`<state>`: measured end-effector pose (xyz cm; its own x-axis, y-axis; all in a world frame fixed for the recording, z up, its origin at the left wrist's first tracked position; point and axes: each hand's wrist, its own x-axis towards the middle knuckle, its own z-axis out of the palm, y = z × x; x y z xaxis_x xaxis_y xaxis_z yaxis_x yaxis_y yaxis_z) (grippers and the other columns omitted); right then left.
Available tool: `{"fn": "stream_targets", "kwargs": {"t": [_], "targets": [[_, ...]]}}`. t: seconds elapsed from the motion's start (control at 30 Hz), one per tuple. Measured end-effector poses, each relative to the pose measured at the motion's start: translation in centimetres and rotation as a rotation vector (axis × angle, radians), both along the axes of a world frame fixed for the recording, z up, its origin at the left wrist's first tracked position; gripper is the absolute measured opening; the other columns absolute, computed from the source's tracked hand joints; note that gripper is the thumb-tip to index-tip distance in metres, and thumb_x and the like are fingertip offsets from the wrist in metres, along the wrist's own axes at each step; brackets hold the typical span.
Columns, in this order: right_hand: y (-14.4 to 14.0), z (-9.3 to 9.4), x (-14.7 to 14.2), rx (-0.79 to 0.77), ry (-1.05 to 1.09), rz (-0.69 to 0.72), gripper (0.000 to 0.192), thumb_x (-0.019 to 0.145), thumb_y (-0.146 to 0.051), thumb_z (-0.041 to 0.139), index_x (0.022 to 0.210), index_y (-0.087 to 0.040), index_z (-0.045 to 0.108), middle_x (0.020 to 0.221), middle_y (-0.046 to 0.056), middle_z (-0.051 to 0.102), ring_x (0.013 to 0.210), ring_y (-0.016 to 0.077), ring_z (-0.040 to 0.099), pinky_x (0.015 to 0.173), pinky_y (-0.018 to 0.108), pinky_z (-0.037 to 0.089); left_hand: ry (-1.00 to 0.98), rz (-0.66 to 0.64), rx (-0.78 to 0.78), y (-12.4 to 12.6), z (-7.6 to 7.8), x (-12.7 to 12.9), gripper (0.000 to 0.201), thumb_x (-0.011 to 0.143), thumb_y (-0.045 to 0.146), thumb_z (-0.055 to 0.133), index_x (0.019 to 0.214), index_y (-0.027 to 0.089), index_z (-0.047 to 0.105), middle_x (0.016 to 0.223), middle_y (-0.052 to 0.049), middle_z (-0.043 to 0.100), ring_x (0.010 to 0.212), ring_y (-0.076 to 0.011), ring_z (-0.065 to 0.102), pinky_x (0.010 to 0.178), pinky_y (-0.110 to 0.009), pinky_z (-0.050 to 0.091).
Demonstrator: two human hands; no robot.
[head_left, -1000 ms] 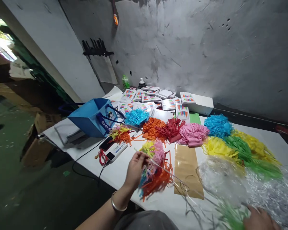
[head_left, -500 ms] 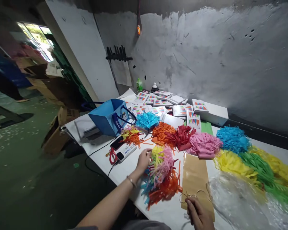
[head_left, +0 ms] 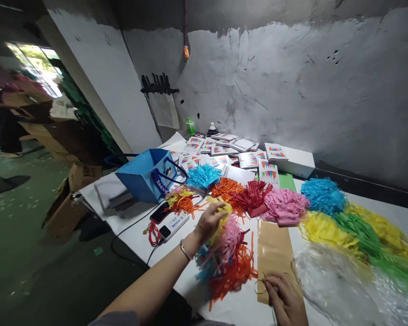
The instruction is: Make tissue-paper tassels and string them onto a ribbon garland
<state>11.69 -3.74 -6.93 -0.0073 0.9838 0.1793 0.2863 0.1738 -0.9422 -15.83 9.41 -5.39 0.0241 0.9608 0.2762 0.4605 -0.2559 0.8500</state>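
My left hand [head_left: 208, 226], with a bracelet at the wrist, pinches a yellow paper tassel [head_left: 226, 212], slightly blurred, at the top of a mixed heap. Below it in the heap are pink tassels [head_left: 228, 242], blue fringe [head_left: 204, 262] and orange-red tassels [head_left: 236, 271]. My right hand [head_left: 285, 296] is closed on a thin looped cord [head_left: 259, 286], fingertips pinched together over a brown paper sheet [head_left: 274, 244]. The cord's far part is hidden by the hand.
Sorted tassel bunches, among them a dark red one [head_left: 256, 198], lie beyond my hands. A clear plastic bag [head_left: 329, 276] is at right. A blue bag [head_left: 144, 174], a phone [head_left: 159, 213] and a white device [head_left: 174, 225] stand left. Printed packs [head_left: 221, 149] line the wall.
My left hand has moved up and over the heap, gripping and lifting yellow strips. My right hand stays in nearly the same place with the cord. The view has shifted slightly.
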Motion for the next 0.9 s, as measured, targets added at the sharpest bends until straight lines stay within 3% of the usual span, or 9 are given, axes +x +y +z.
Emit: {"fn": "stream_targets", "kwargs": {"t": [0.1,0.2,0.37,0.57,0.67,0.8,0.9], "targets": [[1.2,3.7,-0.9,0.000,0.102,0.061,0.028,0.089,-0.045,0.056,0.085,-0.022,0.071,0.125,0.011,0.060,0.069,0.0142,0.063,0.058,0.024,0.051,-0.133,-0.412,-0.042,-3.5,2.8,3.5,0.013,0.077,0.025,0.070,0.088,0.024,0.077,0.107,-0.015,0.071,0.108,-0.0315,0.059,0.101,-0.048,0.039],[2.1,6.1,-0.9,-0.082,0.215,0.200,0.030,0.089,-0.044,0.056,0.077,-0.020,0.068,0.127,0.012,0.059,0.054,0.0080,0.055,0.052,0.023,0.050,-0.179,-0.692,-0.182,-6.8,5.2,6.2,0.007,0.077,0.025,0.072,0.081,0.024,0.077,0.101,-0.018,0.072,0.105,-0.0332,0.061,0.099,-0.052,0.038],[1.6,6.1,0.5,-0.206,0.382,0.361,0.028,0.086,-0.045,0.062,0.080,-0.020,0.071,0.109,0.010,0.066,0.042,0.0037,0.047,0.040,0.021,0.043,-0.191,-0.809,-0.257,-8.9,7.2,7.3,0.008,0.077,0.032,0.074,0.071,0.028,0.076,0.096,-0.017,0.074,0.098,-0.0330,0.063,0.098,-0.050,0.037],[0.6,5.7,1.0,-0.148,0.386,0.373,0.020,0.086,-0.037,0.063,0.082,-0.022,0.075,0.095,0.007,0.067,0.051,0.0069,0.055,0.046,0.021,0.047,-0.136,-0.983,-0.151,-9.2,6.7,8.1,0.046,0.088,0.058,0.049,0.063,0.028,0.074,0.084,-0.014,0.076,0.089,-0.0302,0.064,0.091,-0.045,0.043],[0.2,5.9,1.0,-0.096,0.341,0.318,0.019,0.087,-0.035,0.063,0.083,-0.022,0.075,0.094,0.008,0.069,0.062,0.0119,0.061,0.053,0.023,0.052,-0.217,-0.904,-0.190,-10.0,5.7,9.0,0.049,0.091,0.056,0.046,0.063,0.025,0.072,0.080,-0.014,0.075,0.087,-0.0286,0.064,0.090,-0.044,0.045],[-0.1,5.7,0.7,-0.047,0.335,0.092,0.020,0.087,-0.036,0.063,0.084,-0.020,0.074,0.092,0.008,0.068,0.056,0.0100,0.056,0.045,0.020,0.047,-0.569,-0.435,-0.280,-11.8,4.1,10.9,0.023,0.086,0.042,0.064,0.094,0.022,0.070,0.097,-0.011,0.069,0.091,-0.0236,0.062,0.084,-0.035,0.047],[-0.2,5.4,0.4,-0.034,0.305,0.014,0.022,0.087,-0.038,0.062,0.085,-0.020,0.074,0.094,0.008,0.068,0.054,0.0096,0.055,0.042,0.020,0.046,-0.757,-0.304,-0.517,-12.7,3.2,12.3,0.033,0.079,0.042,0.073,0.102,0.019,0.066,0.096,-0.008,0.067,0.088,-0.0213,0.062,0.078,-0.030,0.048]]}}
